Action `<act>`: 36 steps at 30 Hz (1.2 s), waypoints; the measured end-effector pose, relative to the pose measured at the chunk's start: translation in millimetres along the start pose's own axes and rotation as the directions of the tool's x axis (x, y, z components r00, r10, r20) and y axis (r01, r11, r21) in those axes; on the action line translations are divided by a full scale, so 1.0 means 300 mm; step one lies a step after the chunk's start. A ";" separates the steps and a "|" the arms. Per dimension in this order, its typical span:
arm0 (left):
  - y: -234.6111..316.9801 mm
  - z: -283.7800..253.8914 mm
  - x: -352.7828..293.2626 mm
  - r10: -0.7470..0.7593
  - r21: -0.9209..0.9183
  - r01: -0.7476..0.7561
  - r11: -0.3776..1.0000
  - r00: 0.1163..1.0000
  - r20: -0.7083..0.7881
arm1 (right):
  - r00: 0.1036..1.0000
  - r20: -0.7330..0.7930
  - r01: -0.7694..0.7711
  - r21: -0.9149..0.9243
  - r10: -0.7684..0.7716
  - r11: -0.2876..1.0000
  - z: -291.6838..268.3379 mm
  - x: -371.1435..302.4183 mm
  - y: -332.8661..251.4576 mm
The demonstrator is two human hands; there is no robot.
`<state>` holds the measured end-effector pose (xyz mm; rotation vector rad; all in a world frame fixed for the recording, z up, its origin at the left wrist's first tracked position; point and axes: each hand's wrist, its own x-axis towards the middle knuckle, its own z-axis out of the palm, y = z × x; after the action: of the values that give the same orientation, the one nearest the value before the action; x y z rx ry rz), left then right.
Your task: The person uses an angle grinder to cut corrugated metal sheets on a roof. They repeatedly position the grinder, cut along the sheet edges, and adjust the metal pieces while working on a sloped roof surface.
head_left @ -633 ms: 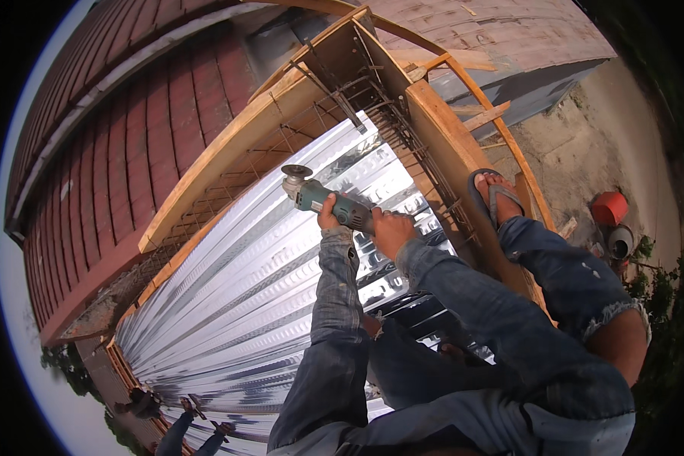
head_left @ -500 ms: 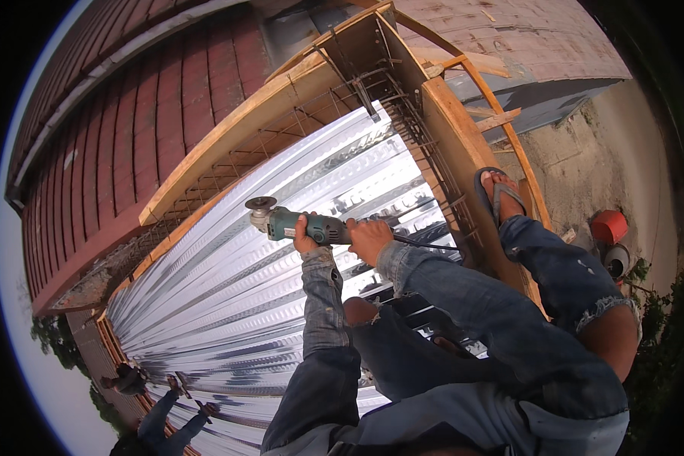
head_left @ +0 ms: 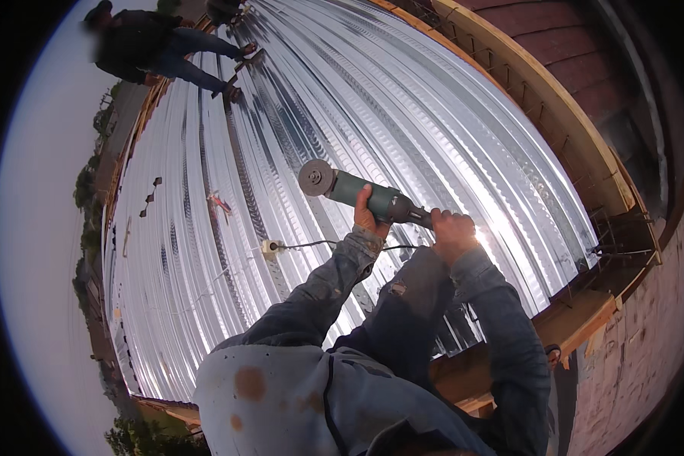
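Observation:
A green angle grinder [head_left: 351,188] with a round disc at its left end is held in both hands above shiny ribbed metal decking [head_left: 228,304]. My left hand [head_left: 367,210] wraps round the middle of its body. Behind it, my right hand [head_left: 453,234] grips the rear handle. The disc [head_left: 316,178] stands clear of any visible workpiece, pointing up and left. From near the grinder's rear a dark cord [head_left: 311,244] runs left to a pale socket box [head_left: 270,248] on the decking. My bent knee [head_left: 414,281] is just below the right hand.
At the far left a person [head_left: 159,47] in dark clothes stands on the decking; part of another shows beyond. Wooden formwork [head_left: 555,95] with rebar edges the right side, beside a reddish roof [head_left: 539,38]. A small red-and-blue item [head_left: 220,203] and dark pieces [head_left: 151,197] lie leftward.
My view has swung round from the formwork corner toward the length of the decking and the other people. Both hands keep hold of the grinder, whose disc face now shows more fully.

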<state>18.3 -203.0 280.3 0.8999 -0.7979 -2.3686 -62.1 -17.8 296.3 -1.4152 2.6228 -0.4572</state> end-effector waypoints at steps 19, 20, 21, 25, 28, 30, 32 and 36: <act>-0.044 -1.343 -0.111 -0.081 -0.274 -0.379 0.884 0.451 -0.889 | 0.798 0.195 -0.563 -0.101 0.571 0.821 -0.266 -1.012 0.966; -0.055 -1.337 -0.106 -0.074 -0.254 -0.344 0.904 0.459 -0.885 | 0.626 0.291 -0.701 -0.197 0.724 0.685 -0.330 -1.167 0.969; -0.078 -1.332 -0.084 -0.082 -0.244 -0.286 0.927 0.480 -0.873 | 0.536 0.309 -0.747 -0.260 0.786 0.612 -0.364 -1.335 1.018; -0.094 -1.414 -0.150 -0.091 -0.139 -0.061 0.988 0.494 -0.864 | 0.268 0.322 -0.797 -0.456 0.908 0.397 -0.481 -1.539 0.951; -0.092 -1.363 -0.072 -0.077 -0.051 0.064 0.997 0.503 -0.861 | 0.083 0.302 -0.833 -0.501 0.950 0.233 -0.510 -1.667 0.828; -0.090 -1.322 -0.033 -0.064 -0.006 0.115 0.993 0.509 -0.858 | 0.025 0.301 -0.881 -0.444 0.953 0.163 -0.462 -1.725 0.760; -0.091 -1.320 -0.020 -0.052 0.028 0.149 0.988 0.507 -0.860 | 0.000 0.307 -0.917 -0.379 0.952 0.122 -0.420 -1.717 0.717; -0.080 -1.342 -0.029 -0.032 0.088 0.211 0.974 0.508 -0.860 | 0.109 0.355 -0.922 -0.313 0.929 0.228 -0.399 -1.567 0.667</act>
<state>304.4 -320.1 21.2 2.0349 -0.5132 -1.5621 8.8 501.0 330.2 0.3970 2.3915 0.1206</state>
